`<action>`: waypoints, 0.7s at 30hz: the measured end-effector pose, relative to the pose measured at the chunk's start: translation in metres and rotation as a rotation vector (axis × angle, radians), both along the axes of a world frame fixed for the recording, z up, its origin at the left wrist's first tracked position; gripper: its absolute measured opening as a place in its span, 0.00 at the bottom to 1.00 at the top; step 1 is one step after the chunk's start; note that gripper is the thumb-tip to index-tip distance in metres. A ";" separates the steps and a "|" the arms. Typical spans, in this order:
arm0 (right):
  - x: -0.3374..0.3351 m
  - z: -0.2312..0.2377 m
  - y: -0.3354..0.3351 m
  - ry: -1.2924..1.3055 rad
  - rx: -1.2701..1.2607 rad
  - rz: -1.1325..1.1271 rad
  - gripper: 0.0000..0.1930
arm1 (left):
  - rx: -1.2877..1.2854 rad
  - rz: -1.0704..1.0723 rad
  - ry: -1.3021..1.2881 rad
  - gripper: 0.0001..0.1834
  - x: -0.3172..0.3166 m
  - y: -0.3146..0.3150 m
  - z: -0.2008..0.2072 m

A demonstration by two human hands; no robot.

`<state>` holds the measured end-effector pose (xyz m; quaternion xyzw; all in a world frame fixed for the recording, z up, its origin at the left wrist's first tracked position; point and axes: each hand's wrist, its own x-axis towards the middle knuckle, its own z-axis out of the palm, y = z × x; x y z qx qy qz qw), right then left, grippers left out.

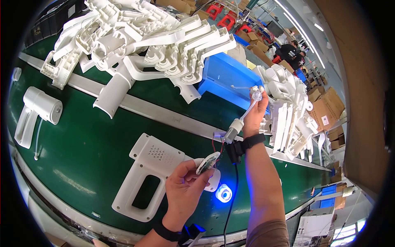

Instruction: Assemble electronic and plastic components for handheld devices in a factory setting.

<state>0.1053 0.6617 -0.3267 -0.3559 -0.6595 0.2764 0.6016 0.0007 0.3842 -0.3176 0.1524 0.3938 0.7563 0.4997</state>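
My left hand (pixel 182 199) pinches a small circuit board with a white rounded cover (pixel 208 163) between thumb and fingers. Red wires run up from it toward a small motor pump (pixel 233 130), silver with a white end. Higher up, my right hand (pixel 256 115) is closed on a clear plastic fitting (pixel 257 96), from which a translucent tube leads down to the pump. Just right of my left hand, a ring light (pixel 224 193) glows blue. A white gun-shaped housing (pixel 142 197) with a handle opening and vent holes lies beside my left hand, partly covered by it.
White plastic shell parts (pixel 135 37) are heaped at the back left, beside a blue bin (pixel 226 76). More white parts (pixel 284 119) pile up at the right. A metal rail (pixel 164 117) crosses the green surface (pixel 78 144). An assembled white gun-shaped unit (pixel 41 107) lies far left.
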 end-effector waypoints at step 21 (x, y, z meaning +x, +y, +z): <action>-0.002 -0.002 0.002 0.006 -0.115 0.029 0.16 | -0.052 -0.008 -0.010 0.11 -0.002 0.000 0.002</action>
